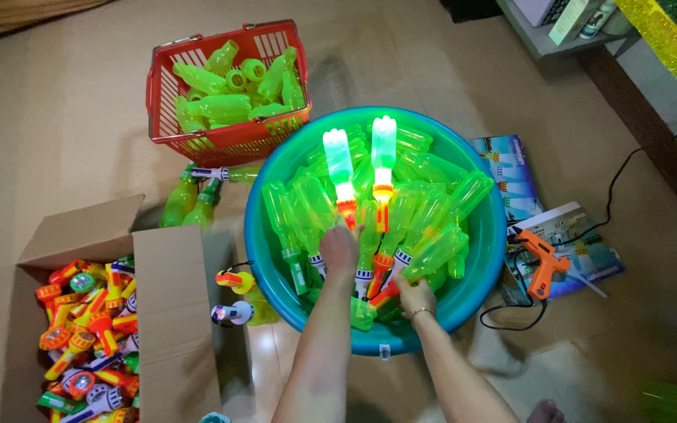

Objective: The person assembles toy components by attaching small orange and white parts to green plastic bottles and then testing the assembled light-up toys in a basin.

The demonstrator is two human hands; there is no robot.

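Lit bottle-shaped toy lights held upright over a teal basin on the floor.
Head view: the left hand (339,247) grasps one glowing light (338,168), the right hand (416,296) seems to grip the other (383,160), though that hold is hidden. Long axes run near to far, tips pointing far. A loose grip could drop either into the basin (479,301) pile.

Two lit bottle-shaped toy wands (360,168) are glowing bright green over orange handles, lying among translucent green ones in a teal basin (264,243). A red basket (168,94) is showing lime bottle shells, and an orange glue gun (542,262) is lying beside.
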